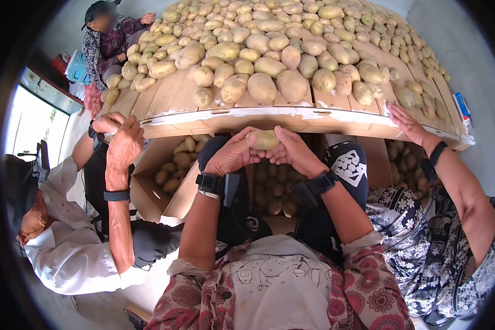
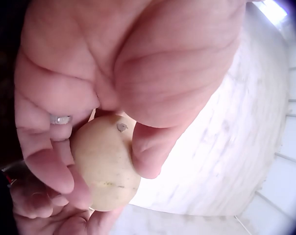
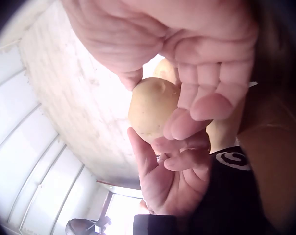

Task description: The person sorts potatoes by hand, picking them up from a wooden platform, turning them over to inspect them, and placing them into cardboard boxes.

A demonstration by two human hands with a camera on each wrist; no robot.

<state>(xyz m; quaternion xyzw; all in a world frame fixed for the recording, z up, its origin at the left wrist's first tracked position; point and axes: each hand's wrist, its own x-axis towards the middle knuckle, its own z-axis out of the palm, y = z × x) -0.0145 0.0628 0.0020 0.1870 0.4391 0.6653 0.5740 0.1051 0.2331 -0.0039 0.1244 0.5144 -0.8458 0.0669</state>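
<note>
A pale yellow potato [image 1: 265, 139] is held between both hands in front of the table edge. My left hand [image 1: 234, 155] grips one end, its thumb along one side and its curled fingers on the other. On the opposite end, my right hand [image 1: 297, 155] holds the potato with thumb and bent fingers. In the left wrist view the potato [image 2: 109, 164] shows a small grey blemish and a few dark specks. Its rounded end [image 3: 154, 106] faces the right wrist camera, with fingertips of both hands against it.
Many potatoes [image 1: 261, 88] are heaped on the slatted table [image 1: 170, 102] beyond my hands. Beneath its edge stand a cardboard box [image 1: 148, 190] of potatoes and more potatoes [image 1: 275, 192] between my knees. People sit on both sides; a neighbour's hand [image 1: 407, 122] touches the table at right.
</note>
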